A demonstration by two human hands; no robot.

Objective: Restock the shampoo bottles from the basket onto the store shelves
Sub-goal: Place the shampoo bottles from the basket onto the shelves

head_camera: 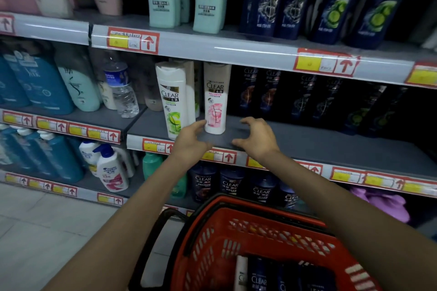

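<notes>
the middle shelf (307,139) runs across the view. its board is bare at the front right, and dark bottles stand far back in shadow. below it the red basket (212,243) sits between the two forearms, with dark bottles (259,276) lying in its bottom, not yet shelved.

on the shelf a white bottle with a pink label (215,99) stands upright near the front edge, its long axis vertical. a white bottle with a green label (172,99) stands just beside it on the left, tilted a little.

the pink-label bottle lies ahead of both hands and between them. the left hand (189,142) is much the nearer. its fingers (201,125) are apart and loosely curved, holding nothing, with the tips at the bottle's lower left corner. i cannot tell whether they touch it. the right hand (259,137) hovers over the bare board to the bottle's right, clearly apart from it, fingers (247,121) spread and curved, also empty.

any nudge or grasp of this bottle would likely start from the left, closing in sideways across its upright body.
</notes>
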